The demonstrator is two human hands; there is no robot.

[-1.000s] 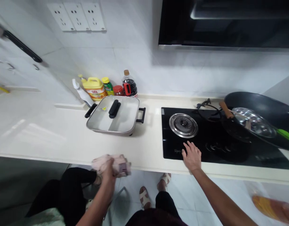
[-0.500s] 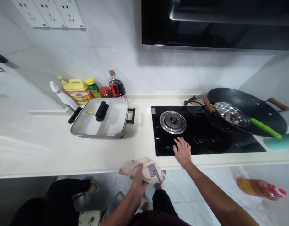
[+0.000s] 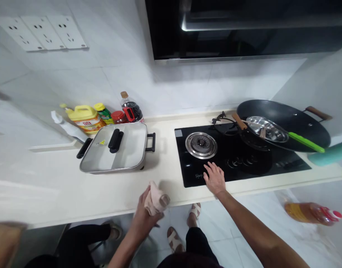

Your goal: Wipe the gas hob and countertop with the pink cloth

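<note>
A bunched pale pink cloth [image 3: 156, 200] is gripped in my left hand [image 3: 144, 216], just over the front edge of the counter [image 3: 104, 193]. My right hand [image 3: 215, 177] lies with fingers spread on the front of the black glass cooktop [image 3: 193, 173], beside its printed logo. Behind that hand is the round metal burner [image 3: 201, 145], with its pan support off it. A lidded rectangular electric pan [image 3: 126, 149] with black handles stands on the counter, left of the cooktop.
A large wok [image 3: 288, 119] holding a metal bowl [image 3: 267, 128] and a green-handled utensil [image 3: 306, 142] covers the right burner. A black pan support [image 3: 223, 124] leans near it. Bottles, including a yellow jug [image 3: 86, 117], line the wall. An oil bottle [image 3: 310, 213] is below right. Another person's legs [image 3: 81, 238] show lower left.
The cloth has gone from hanging loose to a tighter bundle in my left hand, which turned and shifted left. My right hand stays on the cooktop. The view tilted slightly.
</note>
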